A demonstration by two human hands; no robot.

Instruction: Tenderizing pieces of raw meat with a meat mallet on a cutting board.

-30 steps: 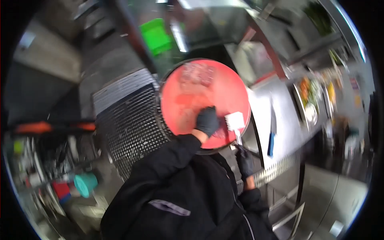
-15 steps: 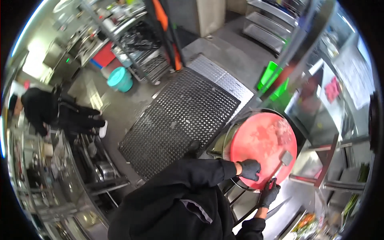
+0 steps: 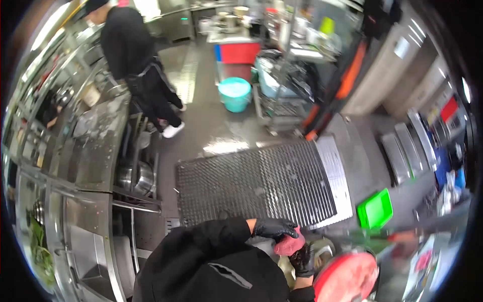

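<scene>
Between my two black-gloved hands is a crumpled pink piece [image 3: 290, 243]; whether it is cloth or meat I cannot tell. My left hand [image 3: 274, 229] reaches over its top from the left, fingers closed on it. Against its lower right edge, the curled fingers of my right hand [image 3: 302, 261] grip it. A round red cutting board [image 3: 347, 277] with pale smears lies just right of my right hand, cut off by the picture's lower edge. The grey-headed tool seen earlier is not clearly visible.
A black perforated mat [image 3: 256, 181] covers the floor ahead. A green bin [image 3: 375, 209] stands to the right, a turquoise bucket [image 3: 235, 94] farther off. Another person [image 3: 133, 50] in black stands at the left by a steel counter [image 3: 98, 146]. A loaded rack [image 3: 282, 75] stands beyond the mat.
My view has swung left, moving the board to the lower edge. Both hands have left the board, and the right no longer shows the grey-headed tool. The pink piece is now between them.
</scene>
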